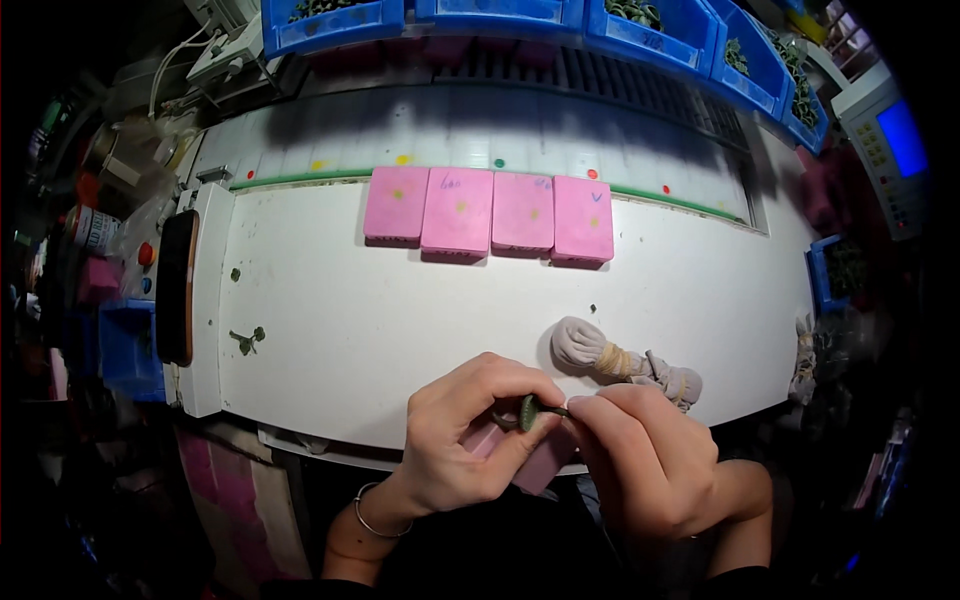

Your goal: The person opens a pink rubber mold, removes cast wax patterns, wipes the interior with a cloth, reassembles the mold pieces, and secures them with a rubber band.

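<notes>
Near the table's front edge, my left hand [470,430] is closed, its thumb and forefinger pinching a small dark green oval piece [528,412] with a thin stem. The fingertips of my right hand [655,455] are pressed together at the stem's other end, just right of it. Behind and below my left fingers shows part of a pink block [545,463]; whether it rests in the hand or under it I cannot tell. A greyish cloth bundle [580,342], bound with rubber bands, lies just beyond my right hand.
Several pink blocks [458,212] stand in a row on the white table [310,300], along a lit strip. Blue bins [650,40] with green pieces hang at the back. A phone [178,285] lies left, near green scraps [248,340]. An instrument with a blue screen [903,140] stands right.
</notes>
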`<state>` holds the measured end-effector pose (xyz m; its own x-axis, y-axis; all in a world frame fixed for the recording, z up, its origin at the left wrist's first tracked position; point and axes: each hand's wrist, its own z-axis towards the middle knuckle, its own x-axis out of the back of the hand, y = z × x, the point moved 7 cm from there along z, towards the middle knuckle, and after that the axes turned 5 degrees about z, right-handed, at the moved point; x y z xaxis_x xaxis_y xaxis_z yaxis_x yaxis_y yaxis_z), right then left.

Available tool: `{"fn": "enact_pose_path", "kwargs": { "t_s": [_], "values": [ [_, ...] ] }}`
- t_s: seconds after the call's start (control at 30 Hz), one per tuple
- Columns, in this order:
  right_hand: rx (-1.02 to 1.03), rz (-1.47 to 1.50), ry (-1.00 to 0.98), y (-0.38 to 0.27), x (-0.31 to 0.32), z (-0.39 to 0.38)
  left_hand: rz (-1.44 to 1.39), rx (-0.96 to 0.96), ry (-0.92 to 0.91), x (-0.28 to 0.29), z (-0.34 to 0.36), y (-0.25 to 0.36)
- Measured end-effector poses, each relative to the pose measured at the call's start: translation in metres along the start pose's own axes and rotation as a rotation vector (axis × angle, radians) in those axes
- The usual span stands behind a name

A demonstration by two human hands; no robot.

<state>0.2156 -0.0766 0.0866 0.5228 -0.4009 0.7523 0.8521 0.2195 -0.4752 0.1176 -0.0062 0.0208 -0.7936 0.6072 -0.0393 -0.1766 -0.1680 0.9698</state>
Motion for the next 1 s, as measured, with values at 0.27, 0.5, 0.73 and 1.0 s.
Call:
{"fn": "enact_pose_path", "kwargs": {
  "t_s": [0.27, 0.5, 0.73, 1.0],
  "values": [
    [-0.407, 0.634, -0.302, 0.045, -0.036, -0.013, 0.571, -0.301, -0.197, 0.003, 0.002, 0.009],
    [-1.076, 1.260, -0.667, 0.075, -0.086, -0.041, 0.619, -0.256, -0.259, 0.012, 0.002, -0.004],
    [-0.657, 0.782, -0.329, 0.064, -0.060, -0.005, 0.565, -0.185, -0.179, 0.020, 0.016, -0.001],
    [-0.400, 0.521, -0.432, 0.068, -0.031, 0.130, 0.376, 0.072, 0.133, 0.055, 0.031, -0.012]
  ]
}}
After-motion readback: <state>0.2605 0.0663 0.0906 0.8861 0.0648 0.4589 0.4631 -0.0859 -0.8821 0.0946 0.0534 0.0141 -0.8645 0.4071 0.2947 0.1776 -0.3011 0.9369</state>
